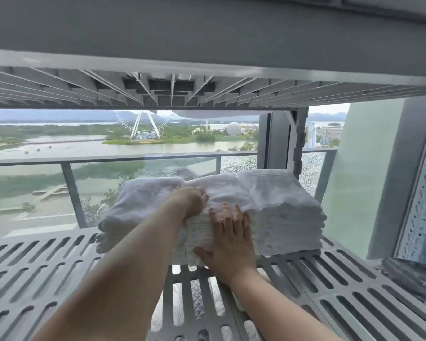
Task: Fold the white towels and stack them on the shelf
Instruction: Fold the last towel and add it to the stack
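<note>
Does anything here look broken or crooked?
Yes. The balcony glass behind the right stack looks crazed with fine cracks, unlike the clear pane left of it. The left stack of towels also slumps outward, while the right one sits square.

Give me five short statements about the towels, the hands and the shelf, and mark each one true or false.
1. Three piles of white towels stand side by side on the shelf. True.
2. The right hand lies flat against the front of the middle pile. True.
3. The left hand hangs clear of the towels. False: it rests on top of the middle pile.
4. The towels lie on a solid wooden board. False: the shelf is grey and slotted.
5. A Ferris wheel shows in the distance behind the shelf. True.
</note>
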